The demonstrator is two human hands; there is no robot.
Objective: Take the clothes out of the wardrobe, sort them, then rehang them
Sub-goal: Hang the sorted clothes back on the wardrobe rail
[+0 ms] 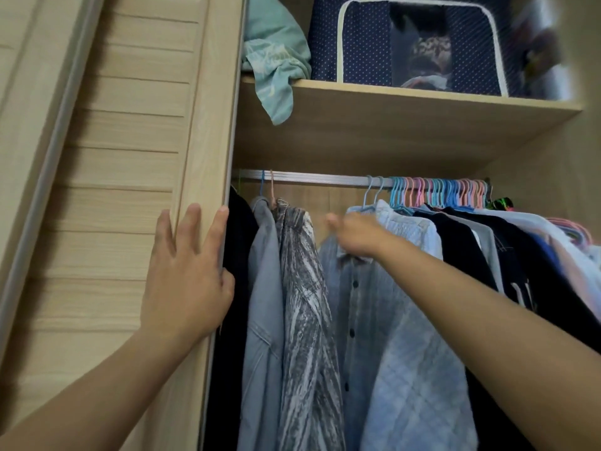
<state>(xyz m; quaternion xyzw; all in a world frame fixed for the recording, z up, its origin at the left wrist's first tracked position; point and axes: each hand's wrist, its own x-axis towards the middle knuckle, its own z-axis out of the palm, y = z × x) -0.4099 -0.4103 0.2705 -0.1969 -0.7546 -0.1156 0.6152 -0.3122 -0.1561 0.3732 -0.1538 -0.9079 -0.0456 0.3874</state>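
Your left hand (187, 275) lies flat, fingers straight, on slatted pale-wood sliding door (130, 190), thumb hooked round its edge. Your right hand (353, 237) grasps collar of checked blue button shirt (357, 304), soft, thin cotton, hanging under metal rail (318, 179) between streaked grey garment (302, 288) and quilted light-blue jacket (419, 353).

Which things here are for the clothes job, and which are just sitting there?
For the job: hanging clothes, hangers, rail, buttoned shirt the right hand grips.
Just sitting there: dotted storage bag, crumpled green cloth on the shelf.
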